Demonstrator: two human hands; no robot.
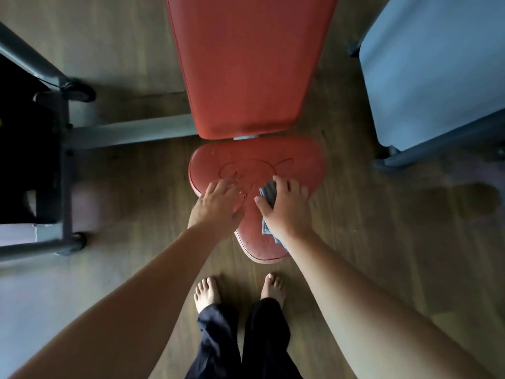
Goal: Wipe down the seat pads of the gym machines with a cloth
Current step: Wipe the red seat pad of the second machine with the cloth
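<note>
A: Head view first — what takes up the most room?

B: Wooden floor (355, 242), then the long red back pad (246, 64) running away from the person, with a grey machine frame (62, 138) off to the left and a blue pad (437, 64) to the right. Nearer the feet sits the red seat pad (259, 157), wide at the far end and narrowing to a rounded tip close to the person.

A: So which way does its long axis run?

B: Straight out from the body, tip nearest. Unwiped-looking area lies beyond and to the left of the fingers, toward the wide end with the pressed outline.

A: And the cloth?

B: A small grey-blue cloth (269, 194) is under the right hand (287, 206), flat on the right half of the seat pad. Part pokes out by the fingertips, part trails back at the wrist.

A: How is that hand set?

B: Palm down, fingers curled over the cloth and pressing it to the pad, thumb spread to the left. The left hand (218, 206) rests on the pad's left edge, fingers spread apart and holding nothing — bracing, I'd judge.

A: Which hand is better placed to work?

B: The right; a push forward and leftward would probably cover the wide end.
</note>
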